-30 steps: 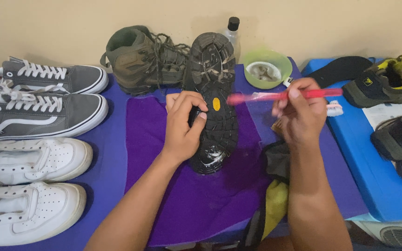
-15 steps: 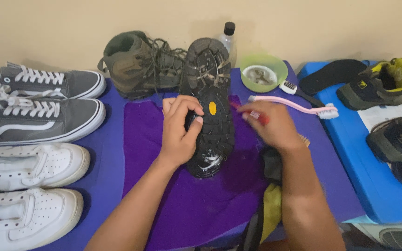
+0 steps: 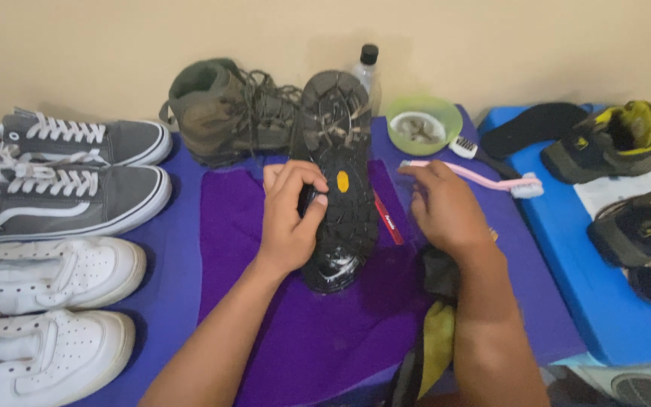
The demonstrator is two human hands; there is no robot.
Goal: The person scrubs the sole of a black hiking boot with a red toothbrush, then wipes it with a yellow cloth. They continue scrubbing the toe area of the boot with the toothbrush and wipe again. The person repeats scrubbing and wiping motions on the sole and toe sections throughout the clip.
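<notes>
Holding the upturned boot [image 3: 338, 188] with the left grip [image 3: 289, 222], fingers and thumb wrapped tight over the edge of the black sole, sole facing up, toe toward the wall. Resting the right grip [image 3: 442, 211] just right of the boot, fingers loosely spread and pinching nothing, fingertips touching the near end of the pink brush [image 3: 484, 175]. Lying free between the two grips, close along the boot's side: the red toothbrush [image 3: 388, 217].

Probably best to hold firm with the left grip at the middle of the sole, to prevent rolling on the cloth. Better to take only one brush, by the handle end, bristles turned down into the grooves. Advisable to stroke shortly, away from the left grip's fingers. Judging by the wet shine on the heel part, likely slippery there.

Under both grips, a purple cloth [image 3: 303, 324] over a blue worktop [image 3: 175, 256]. Beyond the left grip, the second boot [image 3: 220, 113] upright, a bottle [image 3: 367, 66], a green bowl [image 3: 446, 113] and beside it a small dark brush [image 3: 466, 145]. Far left of the left grip, grey sneakers [image 3: 77, 188] and white sneakers [image 3: 47, 275] in a row. Right of the right grip, a blue box [image 3: 604, 301] with yellow-black shoes [image 3: 612, 139] and a black insole [image 3: 536, 124]. Near the right wrist, a dark and yellow rag [image 3: 438, 335]. Behind everything, a plain beige wall [image 3: 114, 45].
</notes>
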